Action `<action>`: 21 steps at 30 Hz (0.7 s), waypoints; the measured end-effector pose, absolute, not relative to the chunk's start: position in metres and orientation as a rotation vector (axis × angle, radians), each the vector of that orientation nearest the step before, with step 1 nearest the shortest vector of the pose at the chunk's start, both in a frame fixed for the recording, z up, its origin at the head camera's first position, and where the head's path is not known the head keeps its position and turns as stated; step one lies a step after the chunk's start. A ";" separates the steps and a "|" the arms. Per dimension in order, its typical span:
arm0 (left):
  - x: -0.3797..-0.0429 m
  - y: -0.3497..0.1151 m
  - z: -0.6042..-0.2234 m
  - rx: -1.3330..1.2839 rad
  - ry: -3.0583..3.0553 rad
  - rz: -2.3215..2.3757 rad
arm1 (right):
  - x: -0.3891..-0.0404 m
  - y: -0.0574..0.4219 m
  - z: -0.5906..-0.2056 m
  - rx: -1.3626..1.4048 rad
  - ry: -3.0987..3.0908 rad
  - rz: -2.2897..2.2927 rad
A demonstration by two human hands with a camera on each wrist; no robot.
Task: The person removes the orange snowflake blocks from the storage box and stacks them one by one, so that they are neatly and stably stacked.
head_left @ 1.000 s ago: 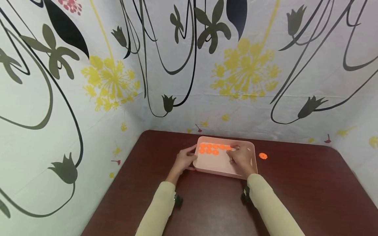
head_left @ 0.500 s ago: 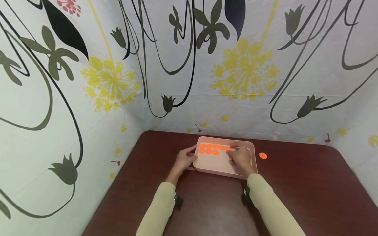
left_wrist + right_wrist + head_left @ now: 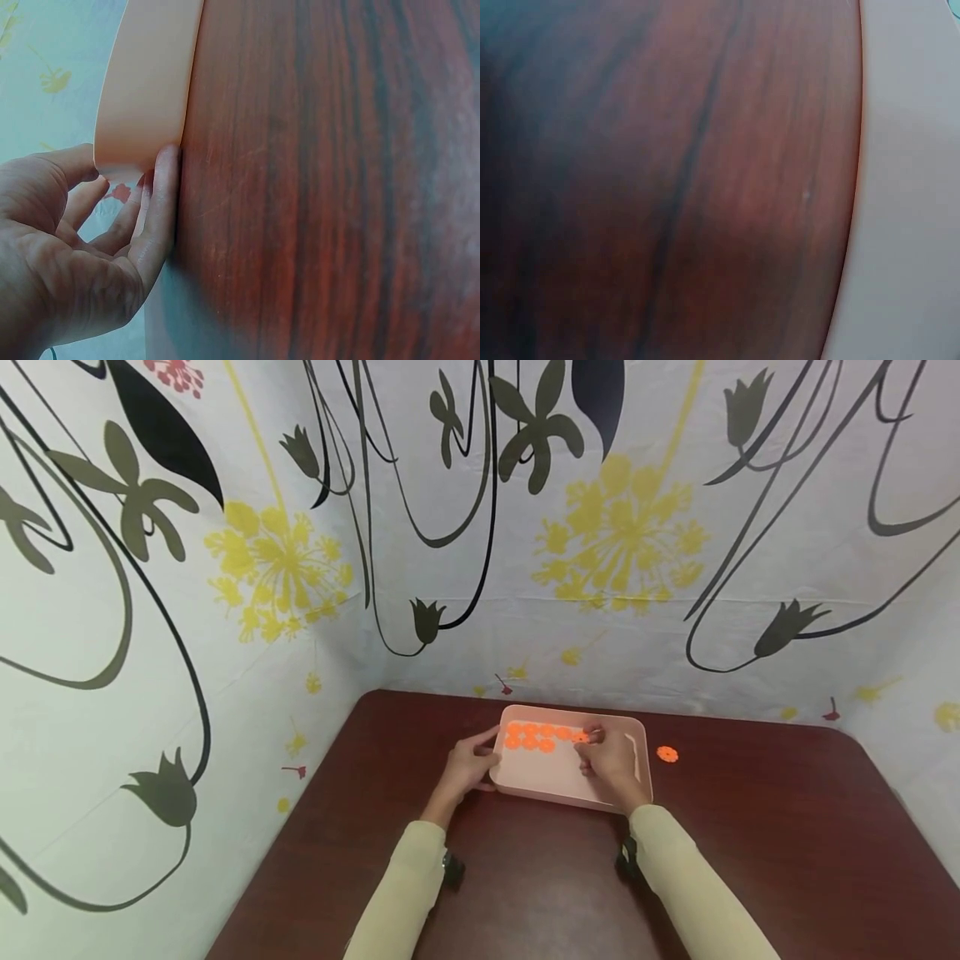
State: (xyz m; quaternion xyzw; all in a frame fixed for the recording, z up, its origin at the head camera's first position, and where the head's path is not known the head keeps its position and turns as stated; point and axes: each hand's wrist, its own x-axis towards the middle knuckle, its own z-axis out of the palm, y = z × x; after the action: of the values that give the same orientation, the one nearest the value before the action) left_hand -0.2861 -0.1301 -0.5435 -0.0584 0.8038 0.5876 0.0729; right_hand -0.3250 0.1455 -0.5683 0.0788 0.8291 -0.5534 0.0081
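A shallow pink tray (image 3: 558, 777) lies on the table with several flat orange scalloped discs (image 3: 530, 729) in two rows at its far left. My left hand (image 3: 467, 767) grips the tray's left end; in the left wrist view the thumb of the left hand (image 3: 82, 247) is at the rim and a finger lies low along the tray wall (image 3: 150, 90). Over the tray, my right hand (image 3: 613, 762) pinches an orange scalloped disc (image 3: 581, 737) at the right end of the far row. The right wrist view shows no hand, only tray wall (image 3: 911, 187) and table.
One more loose orange disc (image 3: 667, 754) lies on the dark wood table (image 3: 540, 877), just right of the tray. A patterned cloth wall (image 3: 465, 568) rises behind the table and along its left side.
My right fingers have shifted slightly at the pinched disc, and more of that disc shows now. The left hand and tray stay in place.
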 end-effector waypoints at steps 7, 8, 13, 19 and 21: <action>-0.286 -0.130 -0.543 -0.177 2.417 1.759 | -0.320 0.145 -0.564 0.203 2.576 -1.775; -0.286 -0.130 -0.543 -0.176 2.412 1.762 | -0.320 0.145 -0.564 0.199 2.586 -1.766; -0.287 -0.131 -0.543 -0.171 2.400 1.776 | -0.322 0.145 -0.568 0.190 2.603 -1.765; -0.288 -0.133 -0.546 -0.109 2.397 1.793 | -0.324 0.148 -0.571 0.211 2.533 -1.842; -0.288 -0.133 -0.547 -0.101 2.399 1.794 | -0.323 0.150 -0.571 0.206 2.486 -1.884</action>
State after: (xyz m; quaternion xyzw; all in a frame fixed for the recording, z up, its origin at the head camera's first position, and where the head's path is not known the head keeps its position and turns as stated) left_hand -0.2880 -0.1332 -0.5466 -0.0338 0.7982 0.5971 0.0721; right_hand -0.3225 0.1499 -0.5713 0.0659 0.7952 -0.6026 0.0077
